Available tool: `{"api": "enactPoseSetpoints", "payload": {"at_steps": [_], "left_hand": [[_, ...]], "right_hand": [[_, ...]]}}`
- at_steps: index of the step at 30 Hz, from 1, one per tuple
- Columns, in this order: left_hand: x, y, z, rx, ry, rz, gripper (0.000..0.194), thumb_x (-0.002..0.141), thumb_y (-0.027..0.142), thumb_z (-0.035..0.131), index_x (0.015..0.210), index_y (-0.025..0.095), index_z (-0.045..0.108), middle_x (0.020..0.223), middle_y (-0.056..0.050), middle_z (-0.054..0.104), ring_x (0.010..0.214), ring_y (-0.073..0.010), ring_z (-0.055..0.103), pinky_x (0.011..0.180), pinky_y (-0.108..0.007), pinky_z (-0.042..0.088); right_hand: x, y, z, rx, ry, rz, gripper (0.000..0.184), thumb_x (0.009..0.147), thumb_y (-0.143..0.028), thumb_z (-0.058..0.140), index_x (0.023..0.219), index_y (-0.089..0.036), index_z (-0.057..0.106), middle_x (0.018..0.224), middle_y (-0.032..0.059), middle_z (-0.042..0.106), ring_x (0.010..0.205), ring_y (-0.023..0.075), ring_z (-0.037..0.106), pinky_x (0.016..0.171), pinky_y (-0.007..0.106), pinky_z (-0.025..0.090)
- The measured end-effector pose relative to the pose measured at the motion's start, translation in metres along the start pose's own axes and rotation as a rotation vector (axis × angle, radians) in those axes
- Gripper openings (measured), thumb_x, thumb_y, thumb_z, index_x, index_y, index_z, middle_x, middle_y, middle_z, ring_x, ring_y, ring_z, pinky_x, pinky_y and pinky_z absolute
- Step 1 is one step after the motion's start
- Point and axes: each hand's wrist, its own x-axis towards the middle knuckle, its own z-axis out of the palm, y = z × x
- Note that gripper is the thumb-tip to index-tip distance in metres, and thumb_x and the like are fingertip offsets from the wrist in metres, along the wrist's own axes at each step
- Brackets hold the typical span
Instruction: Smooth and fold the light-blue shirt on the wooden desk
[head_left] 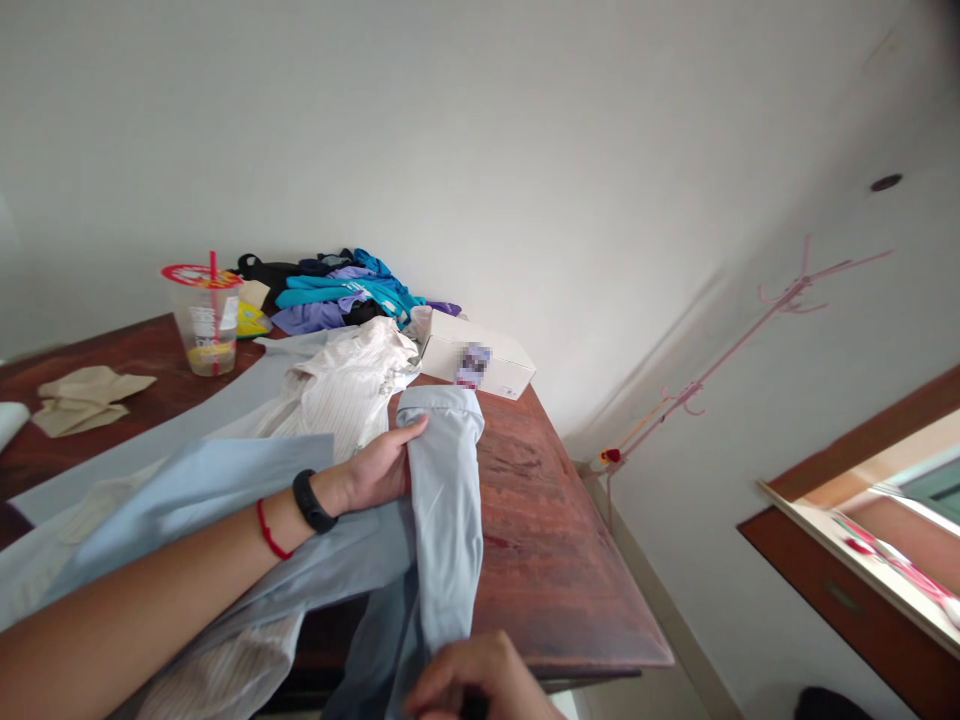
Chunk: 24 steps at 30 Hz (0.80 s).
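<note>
A light blue shirt lies spread over the dark wooden table, and one of its sleeves runs toward me over the table's front edge. My left hand, with a black band and a red string on the wrist, pinches the sleeve near its cuff. At the bottom of the view my right hand is closed round the lower end of the same sleeve. A white striped shirt lies crumpled just behind the blue one.
A plastic cup with a red lid and straw stands at the back left. Behind it lies a heap of blue, purple and black clothes. A white box sits by the wall, a crumpled beige paper at far left. A pink coat stand leans right.
</note>
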Motion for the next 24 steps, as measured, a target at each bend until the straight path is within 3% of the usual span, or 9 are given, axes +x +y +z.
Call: {"api": "enactPoseSetpoints", "payload": {"at_steps": [3, 5, 6, 9, 13, 16, 19, 22, 24], "left_hand": [[-0.007, 0.007, 0.006, 0.009, -0.046, -0.008, 0.043, 0.099, 0.048, 0.054, 0.124, 0.014, 0.064, 0.111, -0.009, 0.077, 0.115, -0.0275, 0.068, 0.106, -0.038, 0.047], [-0.013, 0.008, 0.011, -0.005, -0.1, -0.034, 0.045, 0.096, 0.049, 0.06, 0.125, 0.015, 0.065, 0.112, -0.008, 0.077, 0.113, -0.0268, 0.069, 0.104, -0.038, 0.048], [-0.016, 0.008, 0.014, -0.005, -0.137, -0.051, 0.047, 0.094, 0.05, 0.064, 0.125, 0.015, 0.066, 0.114, -0.008, 0.077, 0.114, -0.0267, 0.068, 0.104, -0.037, 0.048], [-0.027, -0.002, 0.027, 0.07, -0.265, -0.09, 0.054, 0.087, 0.054, 0.073, 0.123, 0.014, 0.071, 0.121, -0.01, 0.075, 0.118, -0.0285, 0.067, 0.104, -0.038, 0.049], [-0.046, -0.018, 0.059, 0.434, -0.377, -0.004, 0.046, 0.09, 0.057, 0.069, 0.123, 0.026, 0.074, 0.131, -0.006, 0.07, 0.123, -0.0306, 0.063, 0.111, -0.044, 0.044], [-0.057, -0.021, 0.088, 0.759, -0.391, 0.208, 0.035, 0.091, 0.049, 0.069, 0.124, 0.036, 0.073, 0.135, 0.002, 0.067, 0.13, -0.0287, 0.057, 0.115, -0.041, 0.039], [-0.061, -0.023, 0.104, 0.937, -0.286, 0.374, 0.027, 0.094, 0.043, 0.065, 0.118, 0.036, 0.076, 0.128, 0.002, 0.071, 0.122, -0.0283, 0.062, 0.109, -0.038, 0.045], [-0.065, -0.031, 0.101, 1.107, -0.089, 0.486, 0.025, 0.094, 0.04, 0.065, 0.118, 0.035, 0.072, 0.116, -0.001, 0.074, 0.108, -0.0283, 0.067, 0.1, -0.039, 0.049], [-0.07, -0.037, 0.09, 1.221, 0.019, 0.572, 0.027, 0.092, 0.041, 0.068, 0.119, 0.037, 0.067, 0.114, -0.002, 0.073, 0.105, -0.0294, 0.067, 0.095, -0.04, 0.051]], "right_hand": [[0.017, -0.003, -0.023, 0.148, 0.348, -0.067, 0.032, 0.086, -0.053, 0.073, 0.087, -0.022, 0.07, 0.071, 0.0017, 0.068, 0.065, 0.0159, 0.065, 0.063, 0.026, 0.051], [0.029, -0.005, -0.033, 0.277, 0.516, -0.12, 0.041, 0.077, -0.052, 0.082, 0.103, -0.024, 0.068, 0.098, 0.0055, 0.072, 0.09, 0.02, 0.068, 0.075, 0.028, 0.053], [0.033, -0.006, -0.037, 0.349, 0.518, -0.137, 0.057, 0.071, -0.054, 0.087, 0.116, -0.026, 0.066, 0.115, 0.008, 0.069, 0.105, 0.0235, 0.066, 0.083, 0.031, 0.054], [0.035, -0.011, -0.04, 0.558, 0.276, -0.099, 0.103, 0.055, -0.065, 0.091, 0.143, -0.029, 0.051, 0.141, 0.0134, 0.058, 0.132, 0.0332, 0.054, 0.1, 0.043, 0.05], [0.021, -0.023, -0.037, 0.605, 0.016, -0.023, 0.125, 0.034, -0.076, 0.09, 0.142, -0.025, 0.054, 0.128, 0.0153, 0.066, 0.133, 0.0405, 0.053, 0.107, 0.051, 0.045], [0.016, -0.035, -0.032, 0.6, 0.009, -0.018, 0.107, 0.036, -0.068, 0.094, 0.129, -0.025, 0.064, 0.118, 0.0137, 0.071, 0.126, 0.0404, 0.059, 0.104, 0.051, 0.048], [0.02, -0.042, -0.026, 0.732, 0.22, 0.001, 0.072, 0.057, -0.055, 0.092, 0.117, -0.022, 0.068, 0.107, 0.0122, 0.075, 0.111, 0.0364, 0.069, 0.098, 0.051, 0.053], [0.026, -0.042, -0.024, 0.786, 0.438, 0.009, 0.058, 0.065, -0.044, 0.09, 0.113, -0.018, 0.069, 0.102, 0.0116, 0.077, 0.1, 0.0328, 0.073, 0.095, 0.049, 0.054], [0.027, -0.04, -0.026, 0.732, 0.5, 0.001, 0.051, 0.066, -0.038, 0.089, 0.109, -0.019, 0.071, 0.104, 0.0101, 0.078, 0.101, 0.0315, 0.073, 0.096, 0.047, 0.054]]}}
